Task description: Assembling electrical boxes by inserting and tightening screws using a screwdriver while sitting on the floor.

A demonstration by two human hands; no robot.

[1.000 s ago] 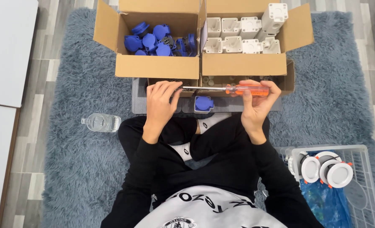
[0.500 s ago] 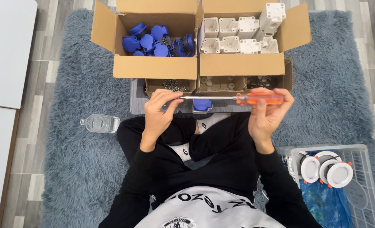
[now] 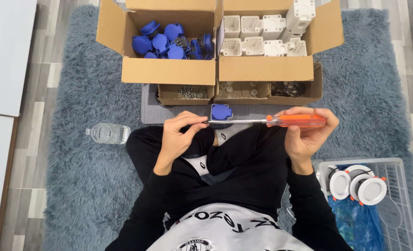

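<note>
The person sits cross-legged on a shaggy grey-blue rug point(image 3: 76, 186), in black sleeves and trousers. At 5 o'clock from the lap stands a white wire basket point(image 3: 401, 195) holding round white light fittings point(image 3: 357, 185) with orange clips, above blue plastic wrap.

Both hands are raised over the knees. The right hand point(image 3: 306, 135) is closed around the orange handle of a screwdriver point(image 3: 271, 121), which lies level, its metal shaft running toward 9 o'clock. The left hand point(image 3: 181, 137) has its fingers drawn narrow, pinching at the tip of the shaft; whether something small sits between the fingertips cannot be told.

At 9 o'clock from the left hand a clear plastic bottle point(image 3: 108, 133) lies on its side on the rug. Just beyond the shaft, at 12 o'clock, a single blue socket cover point(image 3: 221, 112) rests on a grey mat point(image 3: 148, 109).

Further out, two low cardboard trays hold small hardware: screws point(image 3: 191, 92) on the left, white and dark pieces on the right. Beyond them, at 12 o'clock, stand two open cardboard boxes: the left box point(image 3: 169, 69) contains blue covers, the right box point(image 3: 262, 69) contains white socket housings point(image 3: 262, 35).
</note>
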